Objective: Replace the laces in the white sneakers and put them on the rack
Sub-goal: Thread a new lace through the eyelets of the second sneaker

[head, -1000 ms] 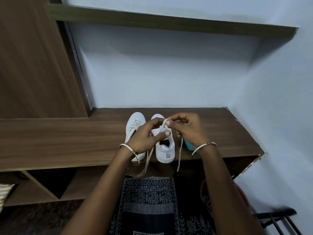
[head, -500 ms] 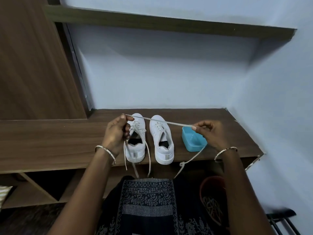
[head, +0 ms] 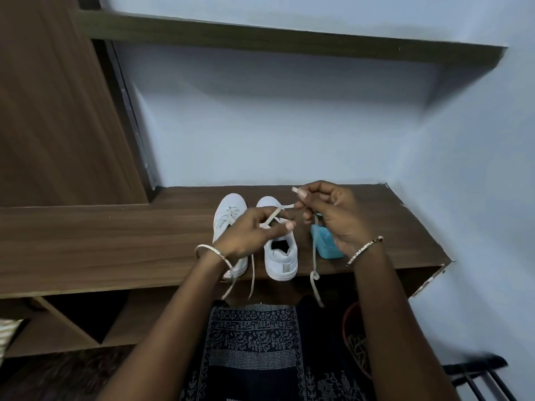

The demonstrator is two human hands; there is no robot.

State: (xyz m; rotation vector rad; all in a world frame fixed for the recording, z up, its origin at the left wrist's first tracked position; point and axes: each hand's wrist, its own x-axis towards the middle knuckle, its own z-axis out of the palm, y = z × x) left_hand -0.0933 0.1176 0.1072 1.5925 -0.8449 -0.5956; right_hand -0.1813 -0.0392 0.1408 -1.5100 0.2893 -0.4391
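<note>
white lace [head: 278,212] pinched between left hand [head: 251,233], right hand [head: 330,215]

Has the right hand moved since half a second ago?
Yes. The right hand, pinching the lace, moved left: earlier right of the blue box, now covering its far end.

Left wrist: left bangle [head: 214,253], a thin, plain, silver-toned metal ring.
Right wrist: right bangle [head: 365,249], thin and gold-toned, with a finely beaded edge.
Forearms: bare along their whole visible length.
Lap: dark garment [head: 254,351], navy-black cloth with bands of small white dotted motifs and one pale stripe.
</note>
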